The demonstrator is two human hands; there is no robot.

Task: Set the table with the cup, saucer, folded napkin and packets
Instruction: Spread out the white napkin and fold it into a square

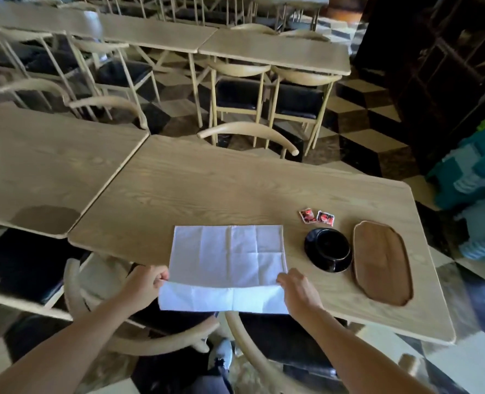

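A white napkin (227,254) lies spread on the wooden table (207,183), its near edge hanging over the table's front edge. My left hand (146,282) pinches the napkin's near left side and my right hand (298,288) pinches its near right side. To the right sits a black cup (332,245) on a black saucer (312,253). Two red and white packets (316,216) lie just behind the cup.
A brown wooden tray (382,260) lies right of the saucer near the table's right end. A second table (42,163) adjoins on the left. Pale wooden chairs (247,132) stand behind and below the table. More tables and chairs fill the room.
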